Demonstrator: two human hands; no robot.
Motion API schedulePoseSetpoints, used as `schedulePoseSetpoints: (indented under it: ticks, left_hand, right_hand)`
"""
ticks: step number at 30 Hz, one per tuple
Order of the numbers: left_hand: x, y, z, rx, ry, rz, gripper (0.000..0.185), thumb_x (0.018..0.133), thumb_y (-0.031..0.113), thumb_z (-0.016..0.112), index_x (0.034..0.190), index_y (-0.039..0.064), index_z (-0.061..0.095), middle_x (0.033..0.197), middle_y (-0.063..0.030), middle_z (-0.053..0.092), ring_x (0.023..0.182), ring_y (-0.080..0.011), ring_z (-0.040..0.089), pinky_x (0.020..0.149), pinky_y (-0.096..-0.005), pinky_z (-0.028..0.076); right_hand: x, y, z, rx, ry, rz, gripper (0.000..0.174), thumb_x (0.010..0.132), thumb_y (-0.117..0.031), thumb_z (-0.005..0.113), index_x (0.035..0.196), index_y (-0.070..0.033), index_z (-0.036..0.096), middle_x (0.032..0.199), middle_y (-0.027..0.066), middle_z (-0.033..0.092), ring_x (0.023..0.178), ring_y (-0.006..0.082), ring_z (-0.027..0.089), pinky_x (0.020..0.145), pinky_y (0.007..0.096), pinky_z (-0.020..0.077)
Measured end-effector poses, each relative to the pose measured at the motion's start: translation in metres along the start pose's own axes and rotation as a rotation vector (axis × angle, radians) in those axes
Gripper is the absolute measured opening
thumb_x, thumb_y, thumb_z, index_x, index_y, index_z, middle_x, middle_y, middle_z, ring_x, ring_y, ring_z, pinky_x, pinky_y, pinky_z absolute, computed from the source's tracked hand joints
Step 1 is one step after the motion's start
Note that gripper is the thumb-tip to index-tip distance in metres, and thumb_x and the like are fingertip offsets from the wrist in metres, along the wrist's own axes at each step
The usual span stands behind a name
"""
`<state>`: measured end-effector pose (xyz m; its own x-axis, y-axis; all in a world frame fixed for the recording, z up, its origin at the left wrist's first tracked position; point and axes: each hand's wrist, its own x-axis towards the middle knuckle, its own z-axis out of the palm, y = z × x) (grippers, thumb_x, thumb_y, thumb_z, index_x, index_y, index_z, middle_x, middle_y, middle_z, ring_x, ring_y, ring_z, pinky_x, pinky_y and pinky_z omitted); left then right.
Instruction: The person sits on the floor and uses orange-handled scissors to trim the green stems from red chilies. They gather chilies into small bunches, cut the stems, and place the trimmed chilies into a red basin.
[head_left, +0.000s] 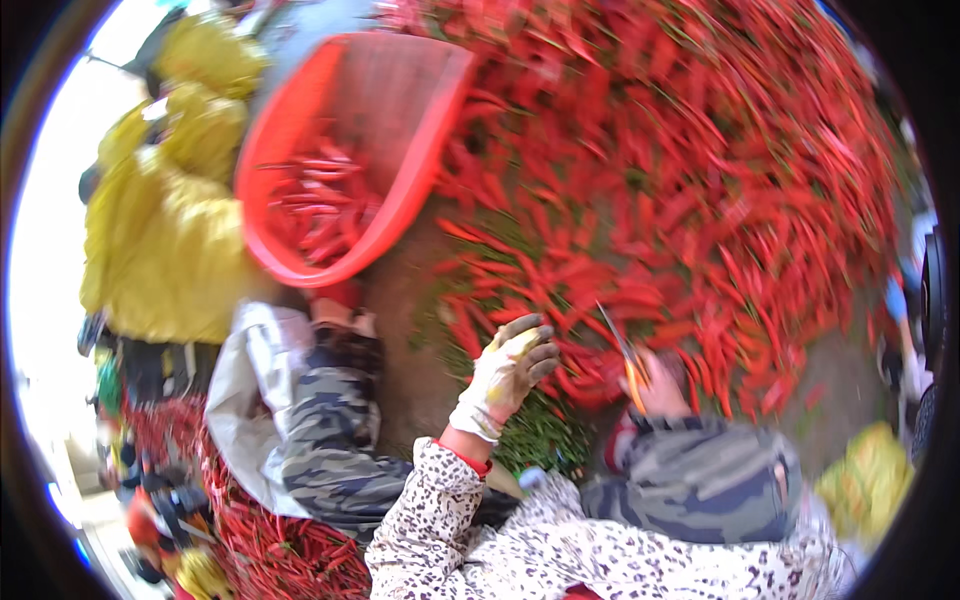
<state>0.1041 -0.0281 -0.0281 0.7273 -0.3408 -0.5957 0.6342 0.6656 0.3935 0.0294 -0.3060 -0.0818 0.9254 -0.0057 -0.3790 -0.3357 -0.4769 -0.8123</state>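
Observation:
My left hand (517, 352), in a white work glove with grey and yellow stained fingers, is raised over the edge of a pile of red chili peppers (645, 292). Its fingers are apart and I see nothing in them. My bare right hand (660, 386) grips a pair of scissors (634, 367) with orange handles, the blades pointing up and left over the peppers. Cut green stems (547, 435) lie heaped between my legs, below the gloved hand. Up and left, a red plastic basin (442, 127) holds some red peppers (322, 202).
Yellow plastic sacks (165, 247) stand at the left. A grey-white sheet (247, 420) hangs beside my left leg. More peppers (292, 555) lie at the lower left. Another yellow bag (866, 480) is at the lower right. Other people are partly visible at both edges.

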Motion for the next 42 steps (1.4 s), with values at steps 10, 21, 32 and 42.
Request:
schedulePoseSetpoints:
  ticks: [10, 21, 32, 42]
  left_hand:
    - [-0.027, -0.087, 0.006, 0.438, 0.222, -0.214, 0.05, 0.087, 0.017, 0.068, 0.13, 0.003, 0.046, 0.105, -0.0076, 0.061, 0.076, -0.0158, 0.062, 0.063, -0.0267, 0.052]
    - [0.011, -0.105, 0.012, 0.713, 0.12, -0.1, 0.061, 0.086, 0.012, 0.065, 0.139, -0.002, 0.039, 0.125, -0.0135, 0.054, 0.102, -0.021, 0.063, 0.084, -0.0312, 0.053]
    - [0.003, -0.105, 0.008, 0.769, 0.107, -0.052, 0.056, 0.086, 0.012, 0.064, 0.136, -0.002, 0.042, 0.125, -0.0153, 0.056, 0.112, -0.022, 0.057, 0.097, -0.0328, 0.046]
    - [0.005, -0.106, -0.002, 0.716, 0.122, -0.055, 0.045, 0.085, 0.0, 0.062, 0.128, 0.0, 0.048, 0.116, -0.0136, 0.059, 0.104, -0.0204, 0.06, 0.093, -0.0327, 0.049]
  right_hand:
    - [0.019, -0.01, -0.034, -0.531, -0.289, -0.345, 0.065, 0.081, -0.022, 0.064, 0.139, -0.005, 0.038, 0.1, 0.0163, 0.064, 0.092, 0.0346, 0.064, 0.08, 0.0433, 0.0521]
    - [0.122, -0.052, -0.082, -0.967, 0.014, -0.674, 0.012, 0.083, -0.02, 0.058, 0.088, -0.011, 0.065, 0.085, 0.006, 0.065, 0.082, 0.0257, 0.065, 0.069, 0.0393, 0.053]
    - [0.127, -0.026, -0.037, -0.579, -0.229, -0.433, 0.044, 0.086, -0.036, 0.062, 0.125, -0.016, 0.06, 0.086, 0.0141, 0.068, 0.085, 0.0346, 0.065, 0.076, 0.0476, 0.0485]
    - [0.09, 0.037, -0.19, -0.735, 1.017, -0.142, 0.05, 0.076, -0.028, 0.074, 0.116, -0.003, 0.056, 0.113, 0.0163, 0.059, 0.102, 0.0359, 0.057, 0.089, 0.0452, 0.0464]
